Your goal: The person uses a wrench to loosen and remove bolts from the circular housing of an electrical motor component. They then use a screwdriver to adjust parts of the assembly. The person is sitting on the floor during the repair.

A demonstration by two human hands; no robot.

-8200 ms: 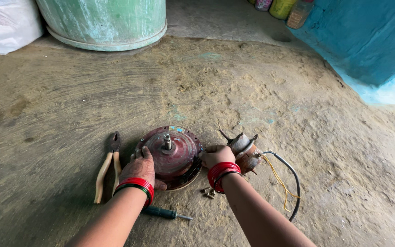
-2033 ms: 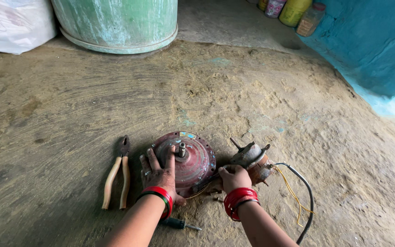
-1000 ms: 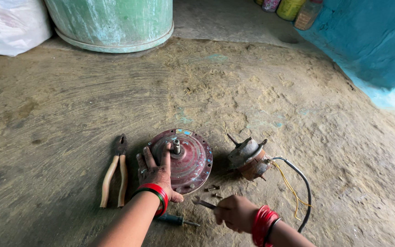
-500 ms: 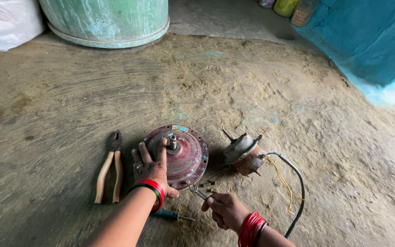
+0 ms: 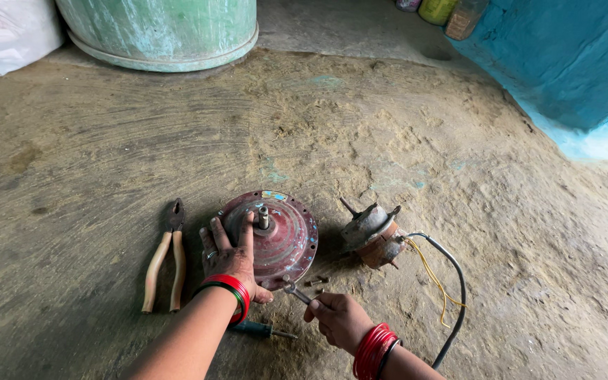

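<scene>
So the right hand [image 5: 343,318] has come off the smaller motor part [image 5: 373,235] and is now clenched round a small spanner [image 5: 297,291], its head right at the rim of the red round motor housing [image 5: 276,236] on the floor. Left hand [image 5: 230,257] stays flat on the housing, fingers spread, gripping nothing. Looks like the rim fasteners are getting worked on now. Pliers [image 5: 165,257] lie untouched just left.

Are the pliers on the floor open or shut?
Slightly open: the pliers lie flat left of the left hand, tan handles spread apart toward their ends, dark jaws nearly together.
</scene>
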